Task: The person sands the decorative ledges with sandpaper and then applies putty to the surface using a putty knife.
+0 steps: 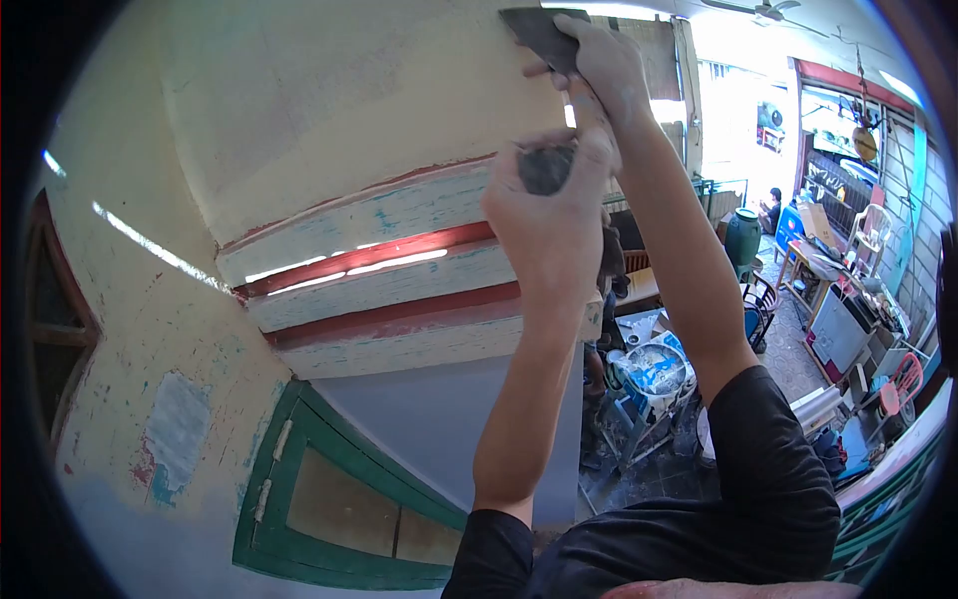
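My right hand (609, 65) is raised at the top of the view, its fingers closed on a dark flat scraper-like blade (547, 38) beside the cream wall (369, 90). Just below it, my left hand (549, 220) is curled around a dark grey lump or pad (547, 170), whose kind I cannot make out. A finger reaches up between the two hands, near the blade. Behind my left hand runs a stepped ledge (389, 270) with worn white and red paint.
A green-framed panel (269, 489) is low on the left, and a wooden-framed opening (60, 319) at the far left. Down to the right are a paint-smeared bucket (654, 369), a green barrel (742, 238), chairs (903, 384) and clutter. A person (770, 210) sits far back.
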Demonstrator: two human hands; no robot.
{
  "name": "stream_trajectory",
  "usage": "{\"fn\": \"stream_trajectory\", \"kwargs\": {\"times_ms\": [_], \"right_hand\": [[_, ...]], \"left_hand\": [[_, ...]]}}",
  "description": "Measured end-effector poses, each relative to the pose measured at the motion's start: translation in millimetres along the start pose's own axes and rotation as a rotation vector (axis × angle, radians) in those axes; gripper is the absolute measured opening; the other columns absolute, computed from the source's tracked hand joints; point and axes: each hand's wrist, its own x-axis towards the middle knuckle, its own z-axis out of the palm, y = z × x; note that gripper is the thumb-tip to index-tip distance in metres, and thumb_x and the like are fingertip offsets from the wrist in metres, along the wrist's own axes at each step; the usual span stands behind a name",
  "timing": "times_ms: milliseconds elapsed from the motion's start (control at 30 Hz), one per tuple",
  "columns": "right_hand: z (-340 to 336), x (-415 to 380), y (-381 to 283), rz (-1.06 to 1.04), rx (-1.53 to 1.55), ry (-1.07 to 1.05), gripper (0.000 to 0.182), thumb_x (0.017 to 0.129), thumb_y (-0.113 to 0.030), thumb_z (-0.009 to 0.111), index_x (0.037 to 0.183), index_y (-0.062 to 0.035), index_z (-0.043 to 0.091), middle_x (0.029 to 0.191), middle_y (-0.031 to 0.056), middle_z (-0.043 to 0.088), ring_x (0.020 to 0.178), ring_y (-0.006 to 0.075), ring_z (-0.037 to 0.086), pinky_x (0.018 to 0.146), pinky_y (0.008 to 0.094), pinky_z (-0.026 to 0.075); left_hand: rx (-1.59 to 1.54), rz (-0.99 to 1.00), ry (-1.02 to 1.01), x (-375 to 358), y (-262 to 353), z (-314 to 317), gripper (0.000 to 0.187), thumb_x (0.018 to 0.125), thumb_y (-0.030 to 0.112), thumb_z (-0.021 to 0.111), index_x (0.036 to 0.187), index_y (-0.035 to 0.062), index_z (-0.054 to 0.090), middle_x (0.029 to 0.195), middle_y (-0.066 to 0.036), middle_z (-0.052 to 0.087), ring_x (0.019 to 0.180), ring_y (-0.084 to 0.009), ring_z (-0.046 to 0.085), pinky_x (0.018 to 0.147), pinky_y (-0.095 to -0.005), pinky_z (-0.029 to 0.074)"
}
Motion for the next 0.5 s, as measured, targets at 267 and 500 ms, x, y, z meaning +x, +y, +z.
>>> {"fn": "stream_trajectory", "kwargs": {"times_ms": [267, 500], "right_hand": [[-3, -2, 7, -0.007, 0.015, -0.039, 0.038, 0.105, -0.025, 0.052, 0.105, 0.0052, 0.075, 0.079, 0.0164, 0.076, 0.047, 0.0077, 0.053, 0.045, 0.0248, 0.046], [-1, 3, 9, -0.049, 0.037, -0.099, 0.037, 0.104, -0.022, 0.052, 0.106, 0.0085, 0.073, 0.080, 0.0167, 0.076, 0.046, 0.0122, 0.055, 0.045, 0.0253, 0.046]], "left_hand": [[0.031, -0.018, 0.027, -6, -3, -2, 0.026, 0.089, 0.014, 0.081, 0.105, -0.0024, 0.069, 0.086, -0.005, 0.070, 0.070, -0.0069, 0.064, 0.060, -0.0218, 0.051], [0.074, 0.004, 0.070, -4, -5, -1, 0.029, 0.089, 0.017, 0.083, 0.105, -0.0022, 0.069, 0.087, -0.005, 0.069, 0.071, -0.0075, 0.064, 0.062, -0.0227, 0.053]]}}
